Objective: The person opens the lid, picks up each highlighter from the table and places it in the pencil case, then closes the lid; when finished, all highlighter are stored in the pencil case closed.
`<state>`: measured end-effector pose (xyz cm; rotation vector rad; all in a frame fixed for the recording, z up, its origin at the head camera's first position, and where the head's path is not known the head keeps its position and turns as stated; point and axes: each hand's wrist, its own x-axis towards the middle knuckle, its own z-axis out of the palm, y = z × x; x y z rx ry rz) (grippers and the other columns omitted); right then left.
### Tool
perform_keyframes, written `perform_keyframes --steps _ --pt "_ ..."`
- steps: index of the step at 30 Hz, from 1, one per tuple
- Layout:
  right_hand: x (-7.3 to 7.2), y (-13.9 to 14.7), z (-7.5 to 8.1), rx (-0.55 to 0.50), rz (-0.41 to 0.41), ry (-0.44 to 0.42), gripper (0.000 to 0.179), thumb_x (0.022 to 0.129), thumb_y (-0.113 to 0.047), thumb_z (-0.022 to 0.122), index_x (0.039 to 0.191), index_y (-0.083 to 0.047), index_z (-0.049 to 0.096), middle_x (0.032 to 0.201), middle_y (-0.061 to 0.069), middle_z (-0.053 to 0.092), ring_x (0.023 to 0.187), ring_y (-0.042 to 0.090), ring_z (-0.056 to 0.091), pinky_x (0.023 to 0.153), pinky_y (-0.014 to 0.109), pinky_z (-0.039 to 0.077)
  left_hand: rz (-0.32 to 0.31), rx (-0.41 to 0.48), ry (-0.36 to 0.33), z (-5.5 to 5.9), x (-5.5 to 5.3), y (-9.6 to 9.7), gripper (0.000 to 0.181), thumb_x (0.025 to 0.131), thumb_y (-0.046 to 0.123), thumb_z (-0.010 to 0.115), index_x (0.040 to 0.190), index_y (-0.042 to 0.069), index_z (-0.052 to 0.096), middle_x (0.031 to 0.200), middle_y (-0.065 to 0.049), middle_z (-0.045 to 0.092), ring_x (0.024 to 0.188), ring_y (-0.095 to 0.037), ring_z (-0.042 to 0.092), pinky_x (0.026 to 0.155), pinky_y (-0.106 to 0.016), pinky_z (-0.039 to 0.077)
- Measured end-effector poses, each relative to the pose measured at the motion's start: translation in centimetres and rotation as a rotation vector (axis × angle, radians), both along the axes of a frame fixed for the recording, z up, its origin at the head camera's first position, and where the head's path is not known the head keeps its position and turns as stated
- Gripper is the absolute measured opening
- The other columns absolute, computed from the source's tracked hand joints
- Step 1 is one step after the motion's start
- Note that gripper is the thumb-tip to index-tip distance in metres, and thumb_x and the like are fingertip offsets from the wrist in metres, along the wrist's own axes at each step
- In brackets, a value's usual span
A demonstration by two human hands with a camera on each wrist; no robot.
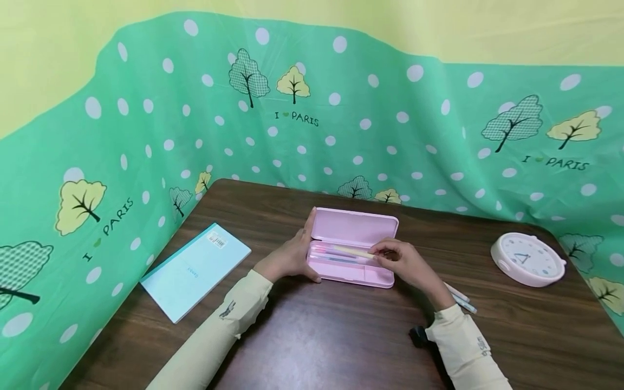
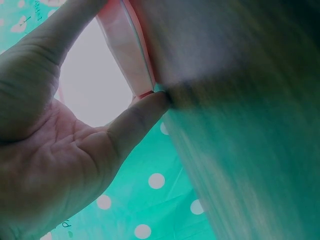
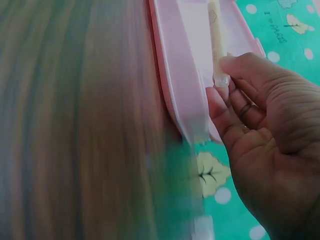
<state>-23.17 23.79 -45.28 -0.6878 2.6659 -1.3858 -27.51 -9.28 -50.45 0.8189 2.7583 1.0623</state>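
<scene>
A pink pencil case (image 1: 351,275) lies with its lid raised at the middle of the table. Its left end is held by my left hand (image 1: 291,253), thumb at the front corner and a finger up along the lid. The left wrist view shows that thumb touching the case's corner (image 2: 131,55). My right hand (image 1: 407,265) pinches the end of a yellow pen (image 1: 351,251) over the case's right part. In the right wrist view, the pen (image 3: 216,37) sits between thumb and fingers. Several coloured pens (image 1: 323,248) lie in the back of the case.
A light blue notebook (image 1: 197,276) lies to the left. At the right stands a pink round clock (image 1: 528,260). Pens (image 1: 463,303) lie on the table beside my right forearm, partly hidden by it. A black object (image 1: 418,336) is by the right sleeve. Green patterned cloth surrounds the table.
</scene>
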Motion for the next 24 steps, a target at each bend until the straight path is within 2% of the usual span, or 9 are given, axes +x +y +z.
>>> perform_keyframes --steps 4,8,12,15,18,20,21,22,24 --pt "-0.4 -1.2 -0.2 -0.023 0.016 -0.026 0.013 0.100 0.001 0.074 0.113 0.000 0.079 0.106 0.010 0.072 0.091 0.016 0.061 0.079 0.024 0.053 0.006 -0.018 -0.012 -0.7 -0.7 0.0 0.185 0.055 0.036 0.112 0.162 0.040 -0.038 0.164 -0.028 0.037 0.134 -0.040 0.057 0.109 -0.051 0.051" --pt "-0.7 -2.2 -0.4 -0.044 0.033 -0.040 0.013 0.100 0.000 0.074 0.112 -0.001 0.079 0.104 0.009 0.071 0.091 0.017 0.061 0.081 0.024 0.054 0.009 -0.018 -0.041 -1.0 -0.9 0.0 0.185 0.054 0.038 0.112 0.161 0.042 -0.039 0.165 -0.028 0.036 0.135 -0.041 0.056 0.109 -0.052 0.051" --pt "-1.0 -2.9 -0.7 -0.067 0.059 -0.022 0.011 0.101 -0.001 0.075 0.111 0.001 0.079 0.103 0.010 0.071 0.091 0.015 0.062 0.082 0.024 0.055 0.008 -0.007 -0.038 0.1 -0.1 0.1 0.184 0.055 0.036 0.112 0.164 0.038 -0.036 0.163 -0.029 0.037 0.135 -0.043 0.056 0.110 -0.054 0.050" --pt "-1.2 -3.2 -1.0 -0.082 0.070 -0.016 0.011 0.100 0.001 0.075 0.110 0.002 0.079 0.102 0.011 0.071 0.090 0.012 0.063 0.081 0.023 0.055 0.002 -0.013 -0.022 2.0 1.2 0.1 0.180 0.058 0.033 0.111 0.167 0.031 -0.032 0.163 -0.031 0.037 0.136 -0.044 0.055 0.111 -0.053 0.049" --pt "-1.2 -3.3 -1.3 -0.090 0.073 -0.010 0.011 0.099 0.003 0.075 0.109 0.002 0.079 0.101 0.010 0.071 0.088 0.010 0.063 0.080 0.022 0.055 -0.009 -0.014 -0.004 2.7 1.6 0.0 0.176 0.060 0.033 0.110 0.169 0.024 -0.028 0.161 -0.032 0.038 0.134 -0.043 0.056 0.108 -0.051 0.051" --pt "-1.3 -3.4 -1.4 -0.092 0.074 0.000 0.011 0.099 0.005 0.075 0.108 0.002 0.079 0.100 0.010 0.071 0.088 0.010 0.064 0.079 0.022 0.055 -0.015 -0.009 -0.022 3.5 2.0 0.0 0.174 0.061 0.032 0.109 0.169 0.024 -0.028 0.162 -0.033 0.037 0.135 -0.043 0.056 0.107 -0.051 0.051" --pt "-1.3 -3.5 -1.4 -0.093 0.076 0.003 0.010 0.099 0.004 0.075 0.108 0.003 0.079 0.100 0.010 0.071 0.088 0.010 0.064 0.079 0.022 0.055 -0.020 0.011 -0.044 3.2 1.7 0.0 0.175 0.061 0.031 0.110 0.169 0.024 -0.028 0.162 -0.033 0.037 0.134 -0.043 0.056 0.107 -0.052 0.052" --pt "-1.3 -3.5 -1.5 -0.096 0.077 0.004 0.010 0.098 0.004 0.075 0.108 0.003 0.079 0.100 0.010 0.071 0.088 0.010 0.063 0.079 0.022 0.055 -0.026 0.011 -0.029 2.8 1.6 0.0 0.174 0.062 0.033 0.109 0.169 0.024 -0.028 0.161 -0.033 0.038 0.132 -0.043 0.057 0.105 -0.051 0.053" --pt "-1.3 -3.6 -1.5 -0.095 0.079 0.005 0.010 0.099 0.004 0.076 0.107 0.002 0.079 0.100 0.009 0.071 0.088 0.010 0.063 0.079 0.022 0.055 -0.025 0.016 -0.052 3.5 2.0 0.0 0.173 0.063 0.031 0.109 0.169 0.025 -0.028 0.161 -0.035 0.037 0.133 -0.045 0.056 0.107 -0.053 0.052"
